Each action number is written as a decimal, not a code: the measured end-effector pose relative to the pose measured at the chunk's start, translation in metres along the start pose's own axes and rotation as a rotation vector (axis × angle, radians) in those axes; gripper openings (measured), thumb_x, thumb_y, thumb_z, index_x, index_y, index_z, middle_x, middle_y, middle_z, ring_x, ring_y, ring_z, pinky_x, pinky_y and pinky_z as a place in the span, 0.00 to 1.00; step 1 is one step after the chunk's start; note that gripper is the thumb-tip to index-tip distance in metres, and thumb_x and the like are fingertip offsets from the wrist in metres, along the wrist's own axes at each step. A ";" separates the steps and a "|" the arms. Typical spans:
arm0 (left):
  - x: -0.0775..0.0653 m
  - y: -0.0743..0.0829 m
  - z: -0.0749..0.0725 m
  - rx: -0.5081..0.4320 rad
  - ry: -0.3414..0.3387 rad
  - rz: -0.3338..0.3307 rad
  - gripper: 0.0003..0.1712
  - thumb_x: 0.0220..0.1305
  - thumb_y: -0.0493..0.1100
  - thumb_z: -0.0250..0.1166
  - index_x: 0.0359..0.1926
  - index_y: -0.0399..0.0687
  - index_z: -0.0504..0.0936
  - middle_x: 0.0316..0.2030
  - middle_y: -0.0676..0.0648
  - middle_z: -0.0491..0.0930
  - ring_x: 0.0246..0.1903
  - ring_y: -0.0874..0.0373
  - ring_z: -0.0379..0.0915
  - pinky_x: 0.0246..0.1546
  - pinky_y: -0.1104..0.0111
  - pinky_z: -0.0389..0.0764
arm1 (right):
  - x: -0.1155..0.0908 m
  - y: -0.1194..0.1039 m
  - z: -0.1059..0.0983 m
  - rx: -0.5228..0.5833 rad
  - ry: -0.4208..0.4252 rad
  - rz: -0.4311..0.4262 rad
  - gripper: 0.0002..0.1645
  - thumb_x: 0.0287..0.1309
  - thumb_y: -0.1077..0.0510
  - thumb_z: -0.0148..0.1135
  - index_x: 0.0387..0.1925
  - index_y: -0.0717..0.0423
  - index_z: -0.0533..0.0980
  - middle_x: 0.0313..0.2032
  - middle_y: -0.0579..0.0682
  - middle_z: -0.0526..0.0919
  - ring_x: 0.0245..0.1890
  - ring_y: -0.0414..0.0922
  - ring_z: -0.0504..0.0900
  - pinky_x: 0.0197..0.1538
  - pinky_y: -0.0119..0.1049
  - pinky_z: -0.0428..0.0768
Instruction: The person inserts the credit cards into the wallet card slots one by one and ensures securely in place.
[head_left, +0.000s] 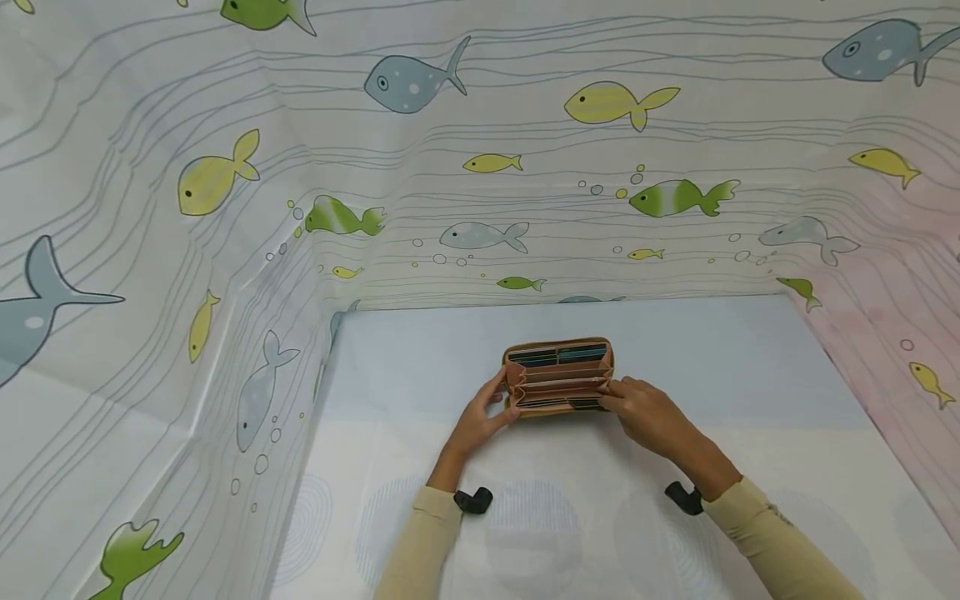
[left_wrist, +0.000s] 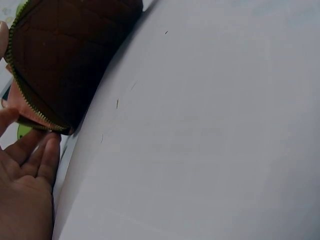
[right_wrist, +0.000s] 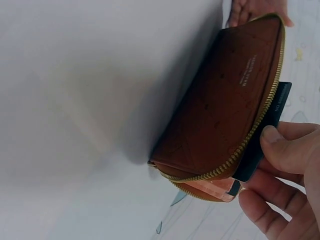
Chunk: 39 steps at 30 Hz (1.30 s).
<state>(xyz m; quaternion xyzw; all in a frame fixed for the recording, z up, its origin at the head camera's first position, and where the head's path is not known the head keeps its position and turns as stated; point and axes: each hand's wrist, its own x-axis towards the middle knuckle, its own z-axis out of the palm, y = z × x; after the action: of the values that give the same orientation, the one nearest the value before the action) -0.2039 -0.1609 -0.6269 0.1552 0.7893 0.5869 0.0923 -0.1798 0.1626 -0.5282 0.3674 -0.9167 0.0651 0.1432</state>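
Note:
A brown zip-around wallet (head_left: pixel 558 379) stands open on the table, its pink inner compartments and several dark cards (head_left: pixel 583 352) showing. At its left end the left hand (head_left: pixel 480 421) grips the edge, thumb in front and fingers on the side. The left wrist view shows those fingers (left_wrist: pixel 37 157) against the gold zipper (left_wrist: pixel 30 97). At the other end the right hand (head_left: pixel 648 415) pinches a dark card (right_wrist: pixel 265 135) between thumb and fingers. Part of that card sticks up past the zipper in the right wrist view; the rest is hidden inside the wallet.
A pale tabletop (head_left: pixel 570 533) with faint circle patterns lies under the wallet. Around it hang fish-printed sheets (head_left: pixel 540 192) at the back and both sides. Black wrist cameras (head_left: pixel 474 501) sit near the cuffs of the beige sleeves (head_left: pixel 423 550).

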 end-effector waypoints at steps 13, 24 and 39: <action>0.000 0.001 0.000 0.006 0.000 -0.012 0.47 0.67 0.49 0.67 0.79 0.68 0.51 0.75 0.48 0.59 0.69 0.46 0.65 0.70 0.48 0.66 | 0.005 0.001 0.008 -0.015 -0.019 0.021 0.14 0.48 0.69 0.75 0.39 0.54 0.88 0.45 0.51 0.86 0.42 0.46 0.85 0.47 0.39 0.85; -0.006 0.033 -0.007 0.001 -0.050 -0.021 0.47 0.69 0.44 0.64 0.80 0.49 0.49 0.76 0.38 0.56 0.69 0.37 0.62 0.70 0.44 0.65 | 0.005 0.001 0.011 0.188 0.055 0.039 0.12 0.47 0.71 0.75 0.36 0.60 0.86 0.38 0.52 0.85 0.40 0.48 0.85 0.42 0.38 0.86; -0.008 0.042 -0.006 0.000 -0.059 -0.003 0.46 0.69 0.42 0.64 0.80 0.48 0.48 0.76 0.39 0.55 0.71 0.39 0.60 0.71 0.46 0.64 | 0.008 0.000 0.013 0.246 0.010 0.146 0.10 0.53 0.71 0.71 0.37 0.57 0.86 0.39 0.50 0.86 0.43 0.48 0.85 0.43 0.39 0.86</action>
<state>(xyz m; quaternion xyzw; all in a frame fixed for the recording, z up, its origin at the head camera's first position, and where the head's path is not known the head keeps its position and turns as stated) -0.1929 -0.1583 -0.5853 0.1715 0.7865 0.5818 0.1164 -0.1881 0.1550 -0.5380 0.3143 -0.9253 0.1890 0.0962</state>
